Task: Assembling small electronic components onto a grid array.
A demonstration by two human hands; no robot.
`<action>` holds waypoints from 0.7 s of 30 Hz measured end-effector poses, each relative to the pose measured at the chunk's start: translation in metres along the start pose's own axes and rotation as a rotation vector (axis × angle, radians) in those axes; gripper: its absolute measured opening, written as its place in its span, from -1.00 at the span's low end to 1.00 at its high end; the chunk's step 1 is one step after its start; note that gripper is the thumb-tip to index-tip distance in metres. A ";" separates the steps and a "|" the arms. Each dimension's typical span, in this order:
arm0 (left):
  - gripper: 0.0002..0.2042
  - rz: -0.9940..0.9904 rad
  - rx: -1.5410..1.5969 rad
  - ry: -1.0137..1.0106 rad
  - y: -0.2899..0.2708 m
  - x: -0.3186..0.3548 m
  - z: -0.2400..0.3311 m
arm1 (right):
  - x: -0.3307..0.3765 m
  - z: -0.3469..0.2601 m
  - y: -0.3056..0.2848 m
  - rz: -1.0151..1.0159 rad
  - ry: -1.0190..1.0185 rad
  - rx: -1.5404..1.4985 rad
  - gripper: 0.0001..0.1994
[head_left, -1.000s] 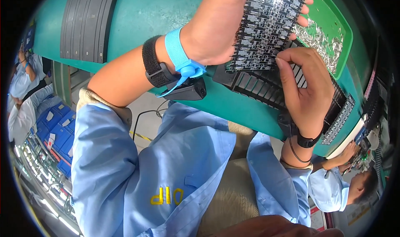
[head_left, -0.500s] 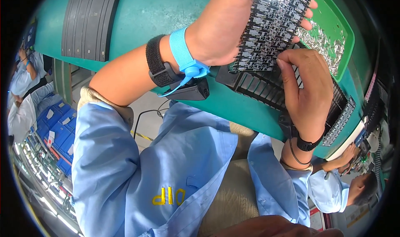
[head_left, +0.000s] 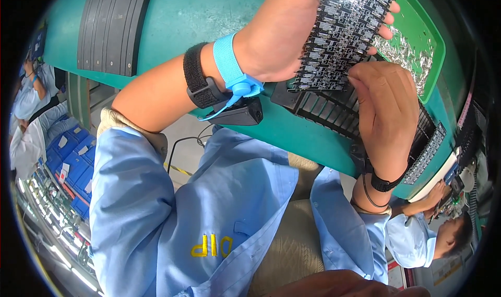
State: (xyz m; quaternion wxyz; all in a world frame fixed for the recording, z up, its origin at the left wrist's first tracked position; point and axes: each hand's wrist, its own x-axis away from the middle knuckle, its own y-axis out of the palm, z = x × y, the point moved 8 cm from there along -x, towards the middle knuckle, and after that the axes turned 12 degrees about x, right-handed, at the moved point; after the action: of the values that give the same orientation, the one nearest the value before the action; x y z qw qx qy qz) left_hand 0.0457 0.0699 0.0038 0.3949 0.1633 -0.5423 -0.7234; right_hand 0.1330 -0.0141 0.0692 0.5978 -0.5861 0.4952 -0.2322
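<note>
Black panel [head_left: 336,41], hands [head_left: 282,41] [head_left: 390,101] at edges, wide tabletop [head_left: 193,15]

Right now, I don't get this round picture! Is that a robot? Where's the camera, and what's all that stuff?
No robot here: those are a person's bare hands. The camera sits on their head and looks down, and its wide lens makes straight edges look bent.

The left hand holds a black-and-silver sheet of little circuit boards. The right hand has its fingertips at the sheet's lower edge; I can't see whether they pinch anything.

On the green table are a green tray of tiny silvery pieces, a black slotted rack below the sheet, and long dark bars on the left.
</note>
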 end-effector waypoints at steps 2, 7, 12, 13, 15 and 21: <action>-0.16 -0.022 0.022 -0.002 0.001 0.000 0.000 | 0.000 -0.002 -0.001 -0.002 -0.016 0.027 -0.78; -0.16 0.004 -0.002 0.004 0.000 0.001 0.001 | 0.001 -0.005 0.000 0.015 -0.025 0.082 -0.76; -0.17 0.002 0.008 0.013 0.001 0.001 0.000 | 0.002 -0.007 -0.001 0.044 -0.016 0.086 -0.76; -0.17 -0.002 0.006 0.019 0.002 0.001 0.000 | 0.002 -0.007 -0.001 0.047 -0.007 0.079 -0.76; -0.18 -0.004 0.004 0.026 0.002 0.001 0.001 | 0.002 -0.007 -0.002 0.050 0.000 0.072 -0.76; -0.18 -0.008 0.009 0.025 0.002 0.001 0.001 | 0.002 -0.007 -0.001 0.043 -0.003 0.092 -0.77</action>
State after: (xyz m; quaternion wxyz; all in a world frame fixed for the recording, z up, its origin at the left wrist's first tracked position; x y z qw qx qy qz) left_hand 0.0459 0.0696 0.0064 0.3980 0.1765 -0.5396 -0.7206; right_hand 0.1283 -0.0195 0.0706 0.6297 -0.5475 0.4957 -0.2409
